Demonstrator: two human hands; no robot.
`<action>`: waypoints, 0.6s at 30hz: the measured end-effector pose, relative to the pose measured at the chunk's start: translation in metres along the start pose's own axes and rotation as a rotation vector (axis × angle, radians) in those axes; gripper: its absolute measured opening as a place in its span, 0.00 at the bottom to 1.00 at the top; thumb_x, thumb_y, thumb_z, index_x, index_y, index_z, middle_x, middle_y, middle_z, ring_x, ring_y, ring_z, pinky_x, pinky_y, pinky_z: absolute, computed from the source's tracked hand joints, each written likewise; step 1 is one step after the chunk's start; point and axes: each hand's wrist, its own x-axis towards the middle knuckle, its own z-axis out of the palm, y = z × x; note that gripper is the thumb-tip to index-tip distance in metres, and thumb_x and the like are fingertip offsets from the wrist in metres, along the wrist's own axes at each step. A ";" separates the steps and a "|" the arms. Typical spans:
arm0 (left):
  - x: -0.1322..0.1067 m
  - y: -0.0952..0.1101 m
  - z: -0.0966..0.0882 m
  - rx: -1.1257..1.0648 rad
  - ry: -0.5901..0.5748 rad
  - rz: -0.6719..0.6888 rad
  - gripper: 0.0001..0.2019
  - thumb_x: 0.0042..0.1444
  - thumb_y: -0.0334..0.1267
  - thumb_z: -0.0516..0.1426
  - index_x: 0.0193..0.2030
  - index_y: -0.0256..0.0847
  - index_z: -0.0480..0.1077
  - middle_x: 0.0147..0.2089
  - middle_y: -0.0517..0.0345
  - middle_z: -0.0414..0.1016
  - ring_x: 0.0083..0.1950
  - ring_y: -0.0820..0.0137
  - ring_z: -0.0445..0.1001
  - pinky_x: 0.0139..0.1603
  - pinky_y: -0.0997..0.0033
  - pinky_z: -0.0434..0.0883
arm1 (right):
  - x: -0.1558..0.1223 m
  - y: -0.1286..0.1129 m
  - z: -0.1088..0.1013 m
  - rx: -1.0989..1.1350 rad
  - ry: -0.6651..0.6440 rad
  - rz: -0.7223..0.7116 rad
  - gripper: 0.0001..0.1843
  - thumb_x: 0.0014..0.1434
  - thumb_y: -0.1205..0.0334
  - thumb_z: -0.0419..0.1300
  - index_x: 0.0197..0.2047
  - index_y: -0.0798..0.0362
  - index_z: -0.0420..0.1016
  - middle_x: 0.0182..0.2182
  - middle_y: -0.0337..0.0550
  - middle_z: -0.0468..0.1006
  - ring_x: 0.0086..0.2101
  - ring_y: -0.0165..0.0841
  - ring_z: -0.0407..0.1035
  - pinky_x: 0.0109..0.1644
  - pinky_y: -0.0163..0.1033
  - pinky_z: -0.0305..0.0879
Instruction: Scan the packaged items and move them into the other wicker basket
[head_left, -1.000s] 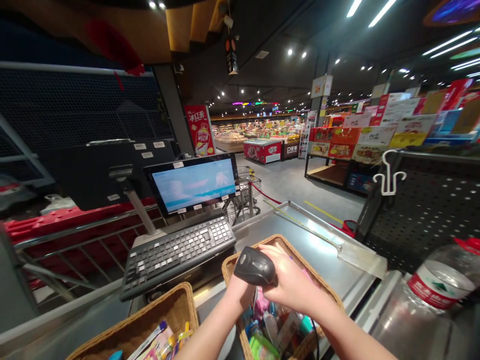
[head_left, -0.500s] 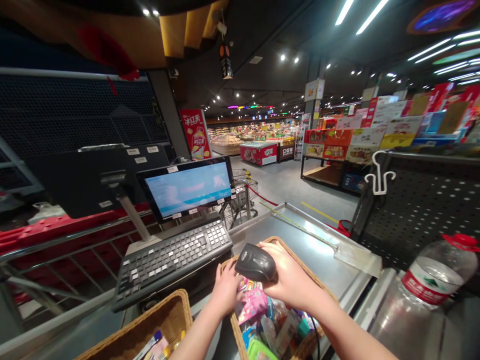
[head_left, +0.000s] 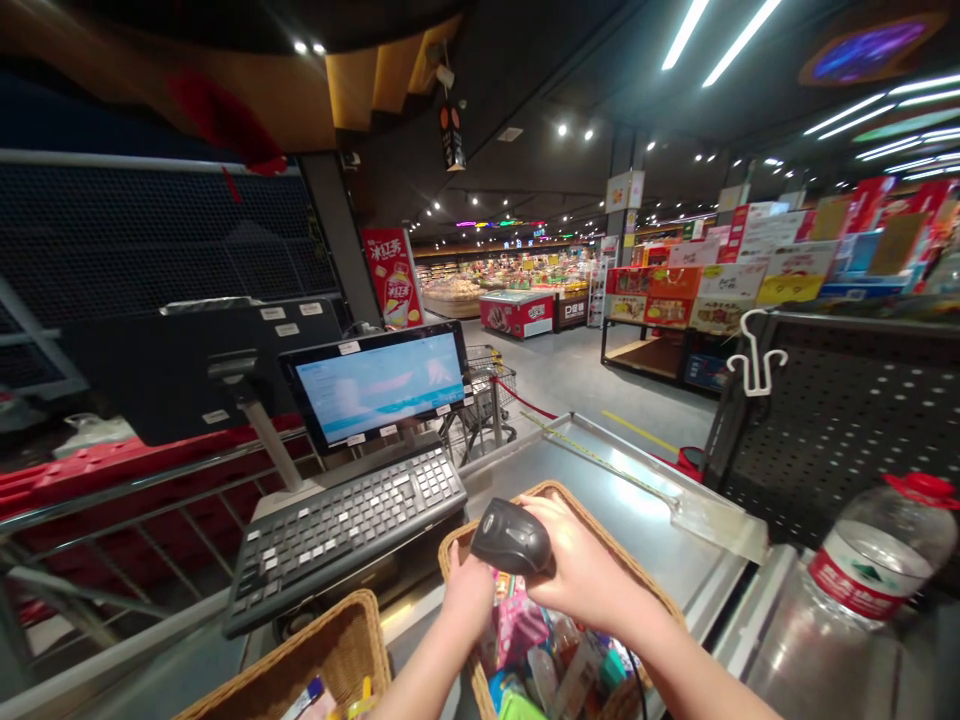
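My right hand (head_left: 571,563) is wrapped round a black barcode scanner (head_left: 512,537), held over the near end of a wicker basket (head_left: 559,489) with its head toward the left. A cord runs down from it past my right wrist. My left hand (head_left: 468,592) reaches into the basket under the scanner head; one finger sticks up, and the rest are hidden. Close to it lies a pink packet (head_left: 523,625) among several colourful packaged goods. A green package (head_left: 519,706) shows at the basket's lower edge.
A second wicker basket (head_left: 360,620) holding a few packages stands at left. Beyond it are a keyboard (head_left: 352,530) and a monitor (head_left: 382,385). A large red-capped bottle (head_left: 877,560) stands right, beside a black perforated panel (head_left: 847,420). A metal counter (head_left: 637,500) extends behind the baskets.
My left hand has moved slightly right and deeper under the scanner, hiding more of its fingers. The scanner has shifted only slightly, still in my right hand.
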 end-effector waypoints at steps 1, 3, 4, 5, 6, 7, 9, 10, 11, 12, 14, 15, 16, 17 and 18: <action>-0.003 -0.001 -0.004 -0.007 0.014 0.004 0.15 0.46 0.33 0.59 0.43 0.46 0.78 0.58 0.51 0.76 0.66 0.49 0.63 0.71 0.39 0.40 | 0.000 0.001 0.000 0.000 0.003 -0.003 0.28 0.40 0.72 0.59 0.48 0.51 0.73 0.47 0.48 0.78 0.54 0.47 0.67 0.64 0.54 0.59; -0.008 -0.003 -0.015 -0.019 0.036 0.013 0.09 0.46 0.29 0.58 0.33 0.45 0.78 0.52 0.53 0.79 0.63 0.53 0.67 0.71 0.39 0.41 | 0.001 0.005 0.001 0.000 0.003 -0.008 0.26 0.40 0.72 0.59 0.46 0.51 0.75 0.46 0.48 0.79 0.55 0.47 0.67 0.64 0.54 0.58; -0.010 -0.005 -0.020 -0.022 0.050 0.018 0.08 0.46 0.28 0.57 0.30 0.44 0.76 0.51 0.54 0.79 0.63 0.54 0.68 0.71 0.39 0.41 | 0.001 0.007 0.002 -0.001 0.005 -0.010 0.25 0.40 0.72 0.59 0.45 0.52 0.75 0.46 0.48 0.79 0.55 0.47 0.67 0.65 0.54 0.58; -0.012 -0.008 -0.026 -0.028 0.069 0.024 0.08 0.47 0.28 0.57 0.29 0.44 0.75 0.53 0.54 0.79 0.64 0.56 0.66 0.71 0.39 0.41 | 0.001 0.008 0.003 -0.005 0.010 -0.009 0.25 0.40 0.72 0.59 0.45 0.52 0.75 0.46 0.48 0.79 0.55 0.47 0.67 0.65 0.54 0.58; -0.014 -0.011 -0.033 -0.037 0.093 0.029 0.08 0.48 0.27 0.56 0.29 0.44 0.75 0.55 0.55 0.77 0.66 0.56 0.64 0.71 0.38 0.40 | 0.002 0.009 0.004 -0.012 0.018 -0.006 0.25 0.40 0.72 0.59 0.45 0.52 0.76 0.46 0.48 0.79 0.55 0.46 0.67 0.65 0.53 0.58; -0.016 -0.015 -0.040 -0.049 0.125 0.034 0.09 0.49 0.27 0.55 0.29 0.44 0.74 0.58 0.56 0.75 0.68 0.57 0.61 0.70 0.37 0.40 | 0.003 0.010 0.005 -0.023 0.025 0.001 0.25 0.40 0.71 0.59 0.45 0.53 0.76 0.47 0.49 0.79 0.55 0.46 0.67 0.65 0.53 0.58; -0.020 -0.022 -0.054 -0.077 0.203 0.039 0.09 0.52 0.28 0.54 0.30 0.44 0.74 0.61 0.57 0.73 0.70 0.56 0.58 0.70 0.34 0.39 | 0.005 0.011 0.007 -0.054 0.035 0.016 0.24 0.42 0.71 0.60 0.46 0.52 0.76 0.48 0.49 0.78 0.55 0.47 0.67 0.64 0.53 0.58; -0.023 -0.026 -0.062 -0.087 0.247 0.039 0.09 0.53 0.28 0.54 0.30 0.43 0.73 0.62 0.57 0.72 0.71 0.56 0.57 0.69 0.33 0.39 | 0.006 0.011 0.008 -0.071 0.036 0.023 0.24 0.42 0.70 0.60 0.46 0.52 0.76 0.49 0.50 0.78 0.56 0.47 0.66 0.64 0.54 0.58; -0.026 -0.030 -0.070 -0.090 0.289 0.035 0.08 0.55 0.29 0.53 0.29 0.43 0.72 0.62 0.56 0.72 0.71 0.55 0.57 0.69 0.32 0.40 | 0.006 0.011 0.008 -0.086 0.035 0.030 0.24 0.43 0.70 0.60 0.47 0.52 0.76 0.50 0.50 0.78 0.56 0.48 0.66 0.64 0.55 0.57; -0.030 -0.033 -0.078 -0.086 0.329 0.028 0.09 0.56 0.31 0.53 0.29 0.43 0.72 0.62 0.55 0.72 0.71 0.55 0.56 0.69 0.31 0.40 | 0.007 0.010 0.009 -0.100 0.034 0.038 0.25 0.43 0.69 0.60 0.48 0.52 0.76 0.51 0.51 0.77 0.57 0.49 0.65 0.64 0.57 0.57; -0.038 -0.039 -0.095 -0.070 0.396 0.013 0.09 0.58 0.32 0.52 0.29 0.43 0.71 0.63 0.54 0.71 0.72 0.54 0.55 0.68 0.30 0.40 | 0.009 0.009 0.011 -0.125 0.034 0.063 0.27 0.44 0.67 0.61 0.51 0.53 0.75 0.52 0.52 0.77 0.59 0.51 0.63 0.65 0.60 0.53; -0.042 -0.041 -0.102 -0.063 0.425 0.003 0.10 0.59 0.33 0.51 0.29 0.43 0.70 0.63 0.54 0.71 0.72 0.53 0.53 0.68 0.30 0.41 | 0.010 0.007 0.012 -0.137 0.031 0.078 0.28 0.45 0.66 0.62 0.52 0.53 0.75 0.53 0.53 0.76 0.60 0.52 0.62 0.66 0.61 0.51; -0.046 -0.043 -0.110 -0.054 0.452 -0.006 0.10 0.60 0.33 0.51 0.29 0.43 0.70 0.64 0.54 0.70 0.73 0.53 0.53 0.68 0.29 0.41 | 0.010 0.006 0.013 -0.147 0.026 0.091 0.28 0.46 0.65 0.62 0.53 0.53 0.74 0.54 0.53 0.76 0.61 0.52 0.61 0.67 0.62 0.48; -0.051 -0.045 -0.116 -0.045 0.478 -0.013 0.11 0.60 0.34 0.50 0.29 0.43 0.70 0.64 0.54 0.70 0.73 0.52 0.52 0.67 0.28 0.41 | 0.010 0.004 0.014 -0.155 0.021 0.102 0.27 0.46 0.64 0.63 0.53 0.52 0.75 0.54 0.53 0.75 0.62 0.53 0.60 0.68 0.64 0.45; -0.055 -0.047 -0.122 -0.034 0.504 -0.019 0.12 0.61 0.34 0.49 0.29 0.43 0.70 0.64 0.54 0.69 0.73 0.52 0.51 0.67 0.28 0.41 | 0.011 0.001 0.015 -0.161 0.017 0.111 0.27 0.47 0.63 0.63 0.53 0.52 0.75 0.55 0.53 0.75 0.62 0.53 0.59 0.68 0.65 0.43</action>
